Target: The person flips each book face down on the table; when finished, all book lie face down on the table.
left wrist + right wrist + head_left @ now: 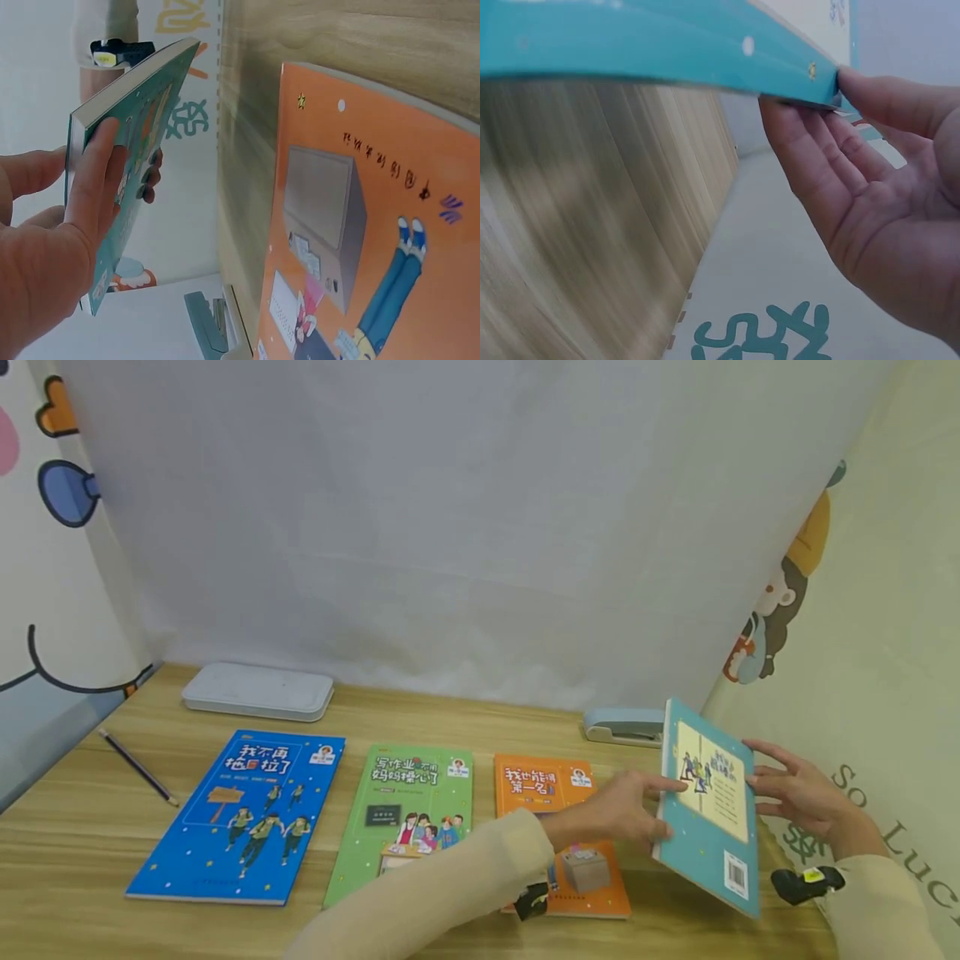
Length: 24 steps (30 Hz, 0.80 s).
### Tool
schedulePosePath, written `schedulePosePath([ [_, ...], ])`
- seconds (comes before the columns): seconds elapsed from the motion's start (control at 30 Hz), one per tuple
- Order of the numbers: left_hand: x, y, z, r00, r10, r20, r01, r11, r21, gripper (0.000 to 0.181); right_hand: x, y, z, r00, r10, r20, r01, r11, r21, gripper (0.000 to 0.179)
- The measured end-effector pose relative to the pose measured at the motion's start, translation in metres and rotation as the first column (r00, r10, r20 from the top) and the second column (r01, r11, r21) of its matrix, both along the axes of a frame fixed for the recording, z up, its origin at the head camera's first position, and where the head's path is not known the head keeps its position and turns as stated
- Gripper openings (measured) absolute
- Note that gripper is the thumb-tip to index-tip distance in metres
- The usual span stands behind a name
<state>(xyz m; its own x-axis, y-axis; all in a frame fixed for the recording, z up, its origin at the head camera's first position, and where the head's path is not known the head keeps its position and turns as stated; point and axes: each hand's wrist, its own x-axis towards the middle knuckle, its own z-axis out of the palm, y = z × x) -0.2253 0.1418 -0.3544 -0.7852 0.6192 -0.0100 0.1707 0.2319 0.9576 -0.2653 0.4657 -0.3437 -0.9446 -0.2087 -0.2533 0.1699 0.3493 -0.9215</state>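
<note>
Between both hands a teal book (705,860) is held up and tilted above the right part of the table, its back cover with a barcode facing the head camera. My left hand (618,810) grips the book's left edge, with fingers and thumb on opposite sides in the left wrist view. The opposite edge is pinched by my right hand (806,793), whose thumb and fingertips (780,120) meet the cover in the right wrist view. Partly under the left forearm lies an orange book (611,885), face up, its middle hidden by that hand.
A green book (367,810) and a blue book (202,843) lie face up further left. Beside the blue one is a pencil (138,768). A pale pencil case (258,689) and a blue stapler (622,725) stand along the back, before a white curtain (465,527).
</note>
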Motion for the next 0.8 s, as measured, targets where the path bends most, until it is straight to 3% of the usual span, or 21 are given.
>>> schedulePosePath([
  [0.33,0.007,0.009,-0.012,0.994,0.054,0.1,-0.053,0.998,-0.016,0.068,-0.006,0.0,0.003,1.0,0.007,0.015,-0.01,0.984,0.179,0.084],
  [0.6,0.013,0.017,-0.027,0.967,0.119,0.226,-0.135,0.989,0.06,0.064,-0.013,-0.006,0.004,1.0,0.011,0.014,-0.014,0.959,0.282,0.083],
  [0.8,0.015,0.027,-0.034,0.959,0.158,0.237,-0.166,0.986,0.017,0.063,-0.016,-0.004,-0.001,0.999,0.037,0.018,-0.041,0.933,0.357,0.082],
])
